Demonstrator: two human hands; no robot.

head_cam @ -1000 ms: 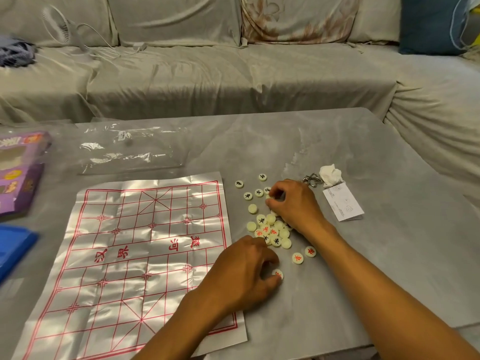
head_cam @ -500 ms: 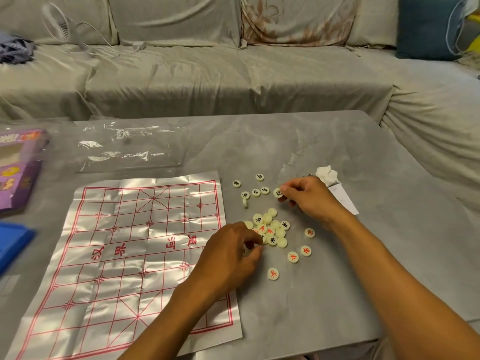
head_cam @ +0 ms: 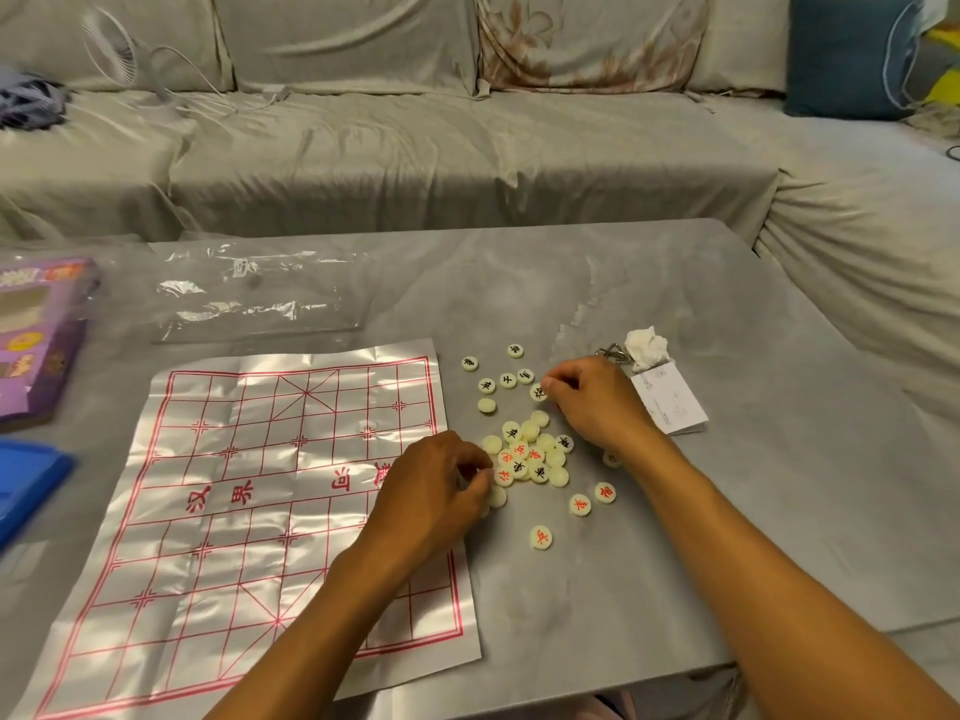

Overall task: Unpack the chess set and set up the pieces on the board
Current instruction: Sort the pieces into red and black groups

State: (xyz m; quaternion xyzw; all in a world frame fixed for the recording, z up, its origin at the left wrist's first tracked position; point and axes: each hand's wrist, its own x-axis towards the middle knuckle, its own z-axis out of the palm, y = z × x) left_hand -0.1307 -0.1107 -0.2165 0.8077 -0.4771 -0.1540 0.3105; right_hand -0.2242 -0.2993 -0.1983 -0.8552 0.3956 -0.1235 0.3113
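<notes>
board (head_cam: 249, 491): 1 | pieces (head_cam: 530, 454): roughly 28, pile overlaps | hands: 2

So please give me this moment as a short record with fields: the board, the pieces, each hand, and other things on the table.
board: silver sheet with red grid, spread flat, no piece visible on it
pieces: pale discs in a pile right of the board, some loose around it; red and black characters
left hand: at the pile's left edge, fingers curled on a disc
right hand: at the far side, pinching a black-marked disc
other things: clear plastic bag, purple box, folded paper
</notes>
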